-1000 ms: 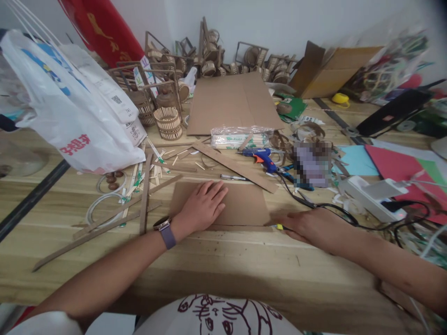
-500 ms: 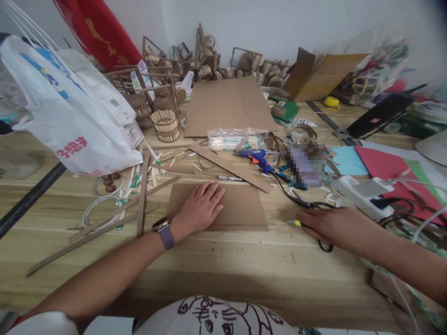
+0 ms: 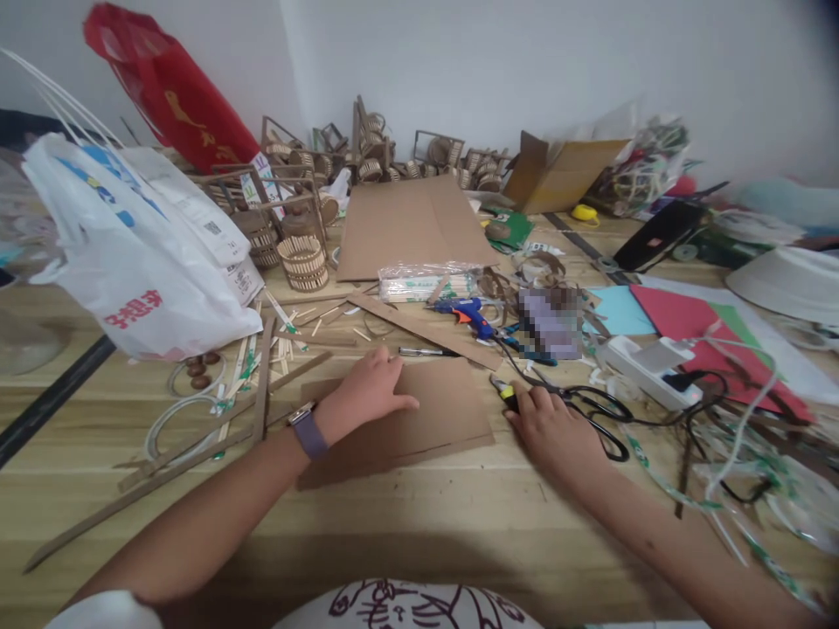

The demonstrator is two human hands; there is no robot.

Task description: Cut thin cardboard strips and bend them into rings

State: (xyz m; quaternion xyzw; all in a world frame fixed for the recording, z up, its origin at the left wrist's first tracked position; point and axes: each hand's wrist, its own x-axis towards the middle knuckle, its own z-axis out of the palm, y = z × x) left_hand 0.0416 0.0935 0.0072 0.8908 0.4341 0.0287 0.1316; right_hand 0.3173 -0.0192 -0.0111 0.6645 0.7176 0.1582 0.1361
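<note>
A brown cardboard sheet (image 3: 433, 415) lies flat on the wooden table (image 3: 406, 515) in front of me. My left hand (image 3: 367, 393), with a watch on the wrist, presses on the sheet's left part, fingers curled and pointing right. My right hand (image 3: 551, 424) is closed round a yellow-and-black utility knife (image 3: 506, 393), its tip at the sheet's upper right corner. Black scissors (image 3: 603, 415) lie just right of that hand.
A blue glue gun (image 3: 467, 310), a bag of wooden sticks (image 3: 426, 281) and a long cardboard strip (image 3: 426, 329) lie behind the sheet. A white plastic bag (image 3: 131, 253) stands left, a power strip (image 3: 646, 367) with cables right, woven lanterns (image 3: 302, 260) at the back.
My right hand has moved from the sheet's lower right edge out to the right, then up to the upper right corner with the knife. The sheet now lies turned at an angle.
</note>
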